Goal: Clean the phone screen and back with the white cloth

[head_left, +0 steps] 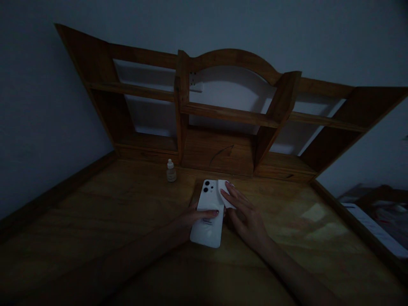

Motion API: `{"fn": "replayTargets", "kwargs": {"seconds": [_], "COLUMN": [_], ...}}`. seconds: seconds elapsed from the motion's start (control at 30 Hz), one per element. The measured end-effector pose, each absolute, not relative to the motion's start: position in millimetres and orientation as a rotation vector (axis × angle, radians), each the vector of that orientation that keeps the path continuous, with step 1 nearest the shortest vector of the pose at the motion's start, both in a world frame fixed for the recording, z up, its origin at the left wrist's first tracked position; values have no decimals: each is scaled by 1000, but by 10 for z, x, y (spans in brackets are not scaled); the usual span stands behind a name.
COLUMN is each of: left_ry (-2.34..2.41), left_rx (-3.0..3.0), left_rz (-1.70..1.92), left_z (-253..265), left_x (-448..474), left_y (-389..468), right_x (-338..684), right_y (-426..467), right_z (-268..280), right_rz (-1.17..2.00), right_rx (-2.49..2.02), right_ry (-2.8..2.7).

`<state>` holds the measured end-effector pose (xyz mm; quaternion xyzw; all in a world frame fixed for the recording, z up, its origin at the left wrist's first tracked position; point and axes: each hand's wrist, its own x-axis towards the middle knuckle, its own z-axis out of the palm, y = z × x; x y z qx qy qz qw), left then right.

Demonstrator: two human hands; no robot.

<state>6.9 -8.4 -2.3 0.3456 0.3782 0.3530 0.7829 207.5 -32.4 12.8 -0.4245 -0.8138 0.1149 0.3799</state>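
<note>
At left, a small dropper bottle [171, 173] is seen upright on the wooden bench [134, 212], near the foot of the shelf unit [219, 155]. Next, the left hand [187, 219] is closed about a white smartphone [207, 236], its thumb laid across the back. The smartphone is held back up over the bench (contact with the wood cannot be judged). A light, rigid body is to be expected, slick and probably fragile at its glassy faces; it is best gripped by the long edges, clear of the lenses [207, 183]. At right, a thin white wipe [222, 187], presumably soft and limp, is pressed to the upper right edge by the partly curled right hand [245, 212], its fingers spread over it.
</note>
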Motion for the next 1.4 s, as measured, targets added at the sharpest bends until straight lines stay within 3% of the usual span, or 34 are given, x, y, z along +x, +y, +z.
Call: {"fn": "replayTargets", "kwargs": {"seconds": [0.67, 1.4], "left_ry": [541, 617], "left_rx": [792, 715], "left_rz": [706, 672], "left_z": [-147, -46], "left_x": [20, 36], "left_y": [-82, -99], "right_x": [2093, 2087], "right_y": [-267, -279], "right_z": [62, 85], "right_rz": [310, 280], "right_rx": [-1102, -1089], "right_ry": [-2083, -2090]}}
